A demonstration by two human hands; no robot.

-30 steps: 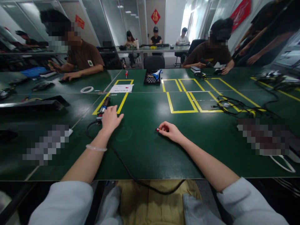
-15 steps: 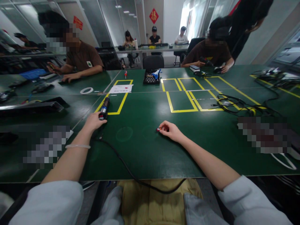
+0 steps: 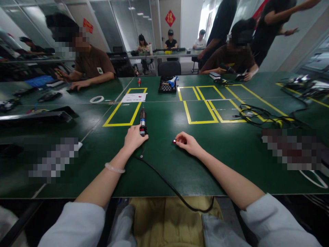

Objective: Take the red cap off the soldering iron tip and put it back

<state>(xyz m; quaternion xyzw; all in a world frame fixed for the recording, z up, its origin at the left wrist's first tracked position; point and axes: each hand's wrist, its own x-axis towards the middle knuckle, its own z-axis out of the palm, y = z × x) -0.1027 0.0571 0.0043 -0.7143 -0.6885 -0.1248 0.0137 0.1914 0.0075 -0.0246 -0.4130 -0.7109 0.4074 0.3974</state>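
Centrally: corded tool point(image 3: 143, 118), right of yellow tape point(image 3: 118, 124), near end in left hand point(image 3: 134, 138), fingers curled; red-tipped piece point(image 3: 174, 141), pinched by right hand point(image 3: 189, 144); green tabletop point(image 3: 167, 171) between, near edge well apart.

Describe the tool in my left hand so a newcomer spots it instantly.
On the green table, find the leftmost yellow-taped frame. Just right of it is the cylindrical tool, near end in your left hand, set apart by blue and silver bands.

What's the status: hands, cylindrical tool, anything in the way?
Left hand gripping cylindrical tool, right of yellow taped box. Right hand pinching small red-orange piece. Possible snag: black cable over edge of table.
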